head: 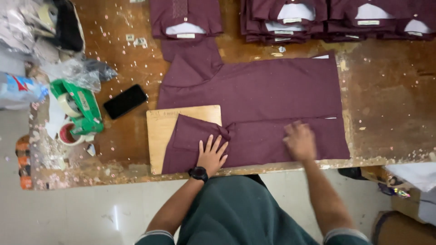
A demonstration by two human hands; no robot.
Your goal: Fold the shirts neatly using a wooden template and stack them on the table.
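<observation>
The maroon shirt [263, 95] lies spread flat, back up, on the worn brown wooden surface [390, 104], its matte woven cloth smooth apart from a few soft folds. Its long axis runs side to side across the view, from 9 o'clock to 3 o'clock: the shoulder and sleeve end points toward 9 o'clock and the straight hem toward 3 o'clock. One sleeve reaches up toward 11 o'clock; the other sleeve [193, 136] is folded over a pale, flat rectangular wooden board [159, 136] that sits under the shirt's near left part.

The left hand [211, 154], with a black watch [198, 173] on its wrist, lies flat and open with fingers spread, pressing on the folded sleeve and gripping nothing. The right hand [299, 141], blurred, rests palm down on the near edge of the cloth; fingers loosely curled, and whether it pinches the fabric cannot be told.

At 12 o'clock sit stacks of folded maroon shirts [290, 20] with white collar inserts. At 9 o'clock lie a glossy black phone [125, 101], a green tape dispenser [77, 106] and crumpled clear plastic bags [77, 72]. The surface is scuffed and speckled with pale flecks.
</observation>
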